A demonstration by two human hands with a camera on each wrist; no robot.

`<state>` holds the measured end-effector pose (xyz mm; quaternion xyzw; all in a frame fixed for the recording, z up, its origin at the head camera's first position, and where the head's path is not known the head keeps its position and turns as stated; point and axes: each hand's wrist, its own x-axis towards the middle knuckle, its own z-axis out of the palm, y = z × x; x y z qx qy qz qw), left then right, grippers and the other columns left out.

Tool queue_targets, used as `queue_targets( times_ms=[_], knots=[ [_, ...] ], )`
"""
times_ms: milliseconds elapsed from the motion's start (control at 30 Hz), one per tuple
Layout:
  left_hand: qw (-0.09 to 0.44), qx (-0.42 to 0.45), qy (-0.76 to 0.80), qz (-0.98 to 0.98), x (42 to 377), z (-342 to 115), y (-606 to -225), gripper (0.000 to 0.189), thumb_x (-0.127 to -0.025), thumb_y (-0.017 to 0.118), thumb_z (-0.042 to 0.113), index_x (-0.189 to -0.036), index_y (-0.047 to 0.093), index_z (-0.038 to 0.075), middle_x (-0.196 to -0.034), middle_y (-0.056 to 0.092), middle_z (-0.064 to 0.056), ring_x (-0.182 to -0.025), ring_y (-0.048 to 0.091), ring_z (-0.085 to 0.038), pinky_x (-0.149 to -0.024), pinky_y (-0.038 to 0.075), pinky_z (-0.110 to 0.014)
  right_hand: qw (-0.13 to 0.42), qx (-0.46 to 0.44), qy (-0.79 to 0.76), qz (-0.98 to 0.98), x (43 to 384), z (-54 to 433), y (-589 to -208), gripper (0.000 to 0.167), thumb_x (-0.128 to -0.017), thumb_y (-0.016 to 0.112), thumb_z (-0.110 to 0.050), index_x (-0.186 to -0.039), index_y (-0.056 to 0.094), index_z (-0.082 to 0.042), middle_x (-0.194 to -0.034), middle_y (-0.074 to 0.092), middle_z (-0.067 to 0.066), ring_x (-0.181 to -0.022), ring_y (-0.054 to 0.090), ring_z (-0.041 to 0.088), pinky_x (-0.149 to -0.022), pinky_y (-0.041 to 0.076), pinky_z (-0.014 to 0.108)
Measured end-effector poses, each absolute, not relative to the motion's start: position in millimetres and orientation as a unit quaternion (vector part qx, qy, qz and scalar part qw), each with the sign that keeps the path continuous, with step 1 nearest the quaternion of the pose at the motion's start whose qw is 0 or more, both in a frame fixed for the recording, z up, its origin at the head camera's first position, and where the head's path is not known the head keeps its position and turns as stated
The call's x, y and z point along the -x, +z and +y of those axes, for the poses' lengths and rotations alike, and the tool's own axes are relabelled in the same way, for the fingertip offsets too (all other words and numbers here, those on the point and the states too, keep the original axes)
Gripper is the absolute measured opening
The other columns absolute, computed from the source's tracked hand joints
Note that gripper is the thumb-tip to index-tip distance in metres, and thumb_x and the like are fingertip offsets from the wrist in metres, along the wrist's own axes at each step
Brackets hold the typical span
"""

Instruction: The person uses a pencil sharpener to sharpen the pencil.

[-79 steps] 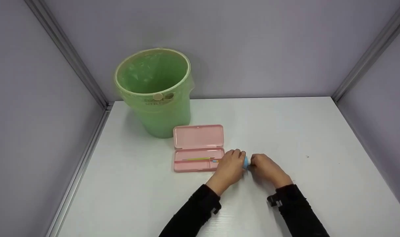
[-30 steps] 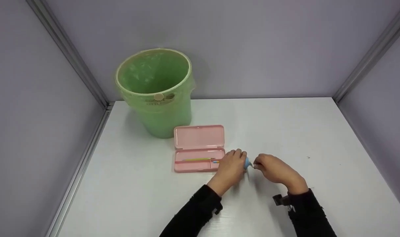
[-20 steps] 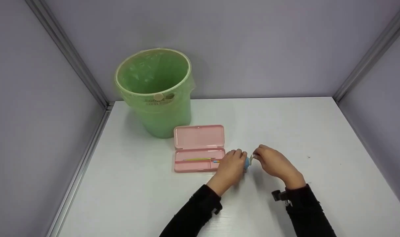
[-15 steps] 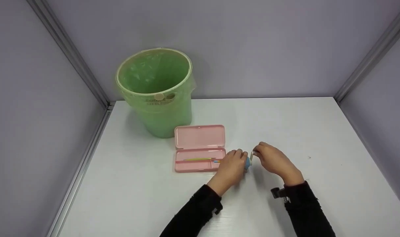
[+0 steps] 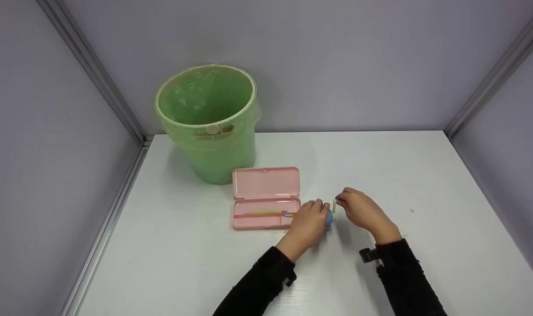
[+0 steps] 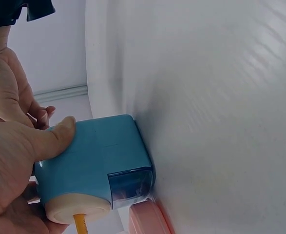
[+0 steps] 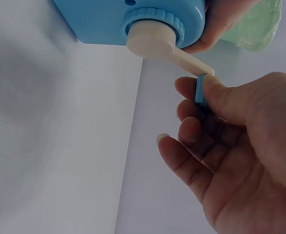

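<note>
A blue crank pencil sharpener [image 6: 96,151] stands on the white table. My left hand [image 5: 309,221] grips its body, the thumb lying along one face in the left wrist view. From the sharpener's cream front disc sticks a yellow pencil [image 6: 81,224], pointing toward the pink case. On the opposite side is the cream crank arm [image 7: 191,62]. My right hand [image 5: 363,213] pinches the crank's blue knob [image 7: 200,90] between thumb and index finger, the other fingers loosely bent. The pencil's tip is hidden inside the sharpener.
An open pink pencil case [image 5: 265,182] lies left of the sharpener, a yellow-green pencil [image 5: 265,212] in its tray. Behind it stands a green bin [image 5: 218,153] with a liner. Small dark specks [image 5: 412,210] lie on the table at right. Grey walls enclose the table.
My right hand has swung from low beside the sharpener, out to the right, then up and away, turning the crank until its arm points upward in the head view. My left hand has held still.
</note>
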<state>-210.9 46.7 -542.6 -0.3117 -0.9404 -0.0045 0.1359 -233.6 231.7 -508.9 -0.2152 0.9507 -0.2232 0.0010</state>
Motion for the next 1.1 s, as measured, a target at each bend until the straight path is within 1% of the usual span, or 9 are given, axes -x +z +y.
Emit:
queue_targets(
  times_ms=[300, 533, 767, 1000, 1100],
  knots=[
    [0.116, 0.306, 0.006, -0.945, 210.4, 48.5, -542.0, 0.062, -0.089, 0.080, 0.045, -0.137, 0.064, 0.009, -0.123, 0.064, -0.005, -0.112, 0.063, -0.018, -0.100, 0.050, -0.029, -0.026, 0.219, -0.241, 0.945, 239.5, 233.2, -520.0, 0.016, -0.099, 0.063, 0.002, -0.107, 0.075, 0.008, -0.092, 0.066, 0.011, -0.086, 0.067, 0.029, -0.075, 0.056, 0.043],
    [0.133, 0.306, 0.001, -0.943, 210.3, 48.1, -542.6, 0.062, -0.087, 0.082, 0.044, -0.135, 0.065, 0.009, -0.120, 0.065, -0.004, -0.109, 0.064, -0.018, -0.098, 0.050, -0.029, -0.035, 0.220, -0.241, 0.945, 243.3, 232.6, -524.2, 0.016, -0.098, 0.065, 0.001, -0.106, 0.076, 0.008, -0.090, 0.065, 0.011, -0.084, 0.066, 0.029, -0.074, 0.056, 0.042],
    [0.128, 0.306, -0.002, -0.943, 210.4, 47.5, -542.0, 0.062, -0.087, 0.082, 0.044, -0.136, 0.065, 0.008, -0.120, 0.065, -0.005, -0.110, 0.063, -0.018, -0.098, 0.050, -0.030, -0.031, 0.206, -0.248, 0.946, 243.8, 232.1, -525.8, 0.016, -0.098, 0.066, 0.000, -0.108, 0.077, 0.007, -0.092, 0.065, 0.010, -0.085, 0.066, 0.028, -0.074, 0.056, 0.042],
    [0.123, 0.307, 0.000, -0.944, 210.5, 47.6, -541.4, 0.063, -0.088, 0.081, 0.044, -0.137, 0.064, 0.008, -0.121, 0.065, -0.005, -0.111, 0.063, -0.019, -0.099, 0.050, -0.030, -0.030, 0.194, -0.244, 0.950, 247.5, 230.8, -532.9, 0.017, -0.097, 0.067, 0.000, -0.109, 0.077, 0.008, -0.094, 0.066, 0.012, -0.087, 0.068, 0.030, -0.074, 0.057, 0.042],
    [0.127, 0.309, -0.004, -0.943, 210.6, 47.0, -541.5, 0.063, -0.087, 0.082, 0.043, -0.137, 0.065, 0.008, -0.121, 0.066, -0.006, -0.111, 0.064, -0.019, -0.100, 0.050, -0.030, -0.029, 0.194, -0.246, 0.949, 250.3, 230.5, -536.8, 0.017, -0.096, 0.068, 0.001, -0.109, 0.076, 0.009, -0.095, 0.067, 0.013, -0.089, 0.069, 0.032, -0.076, 0.058, 0.043]
  ],
)
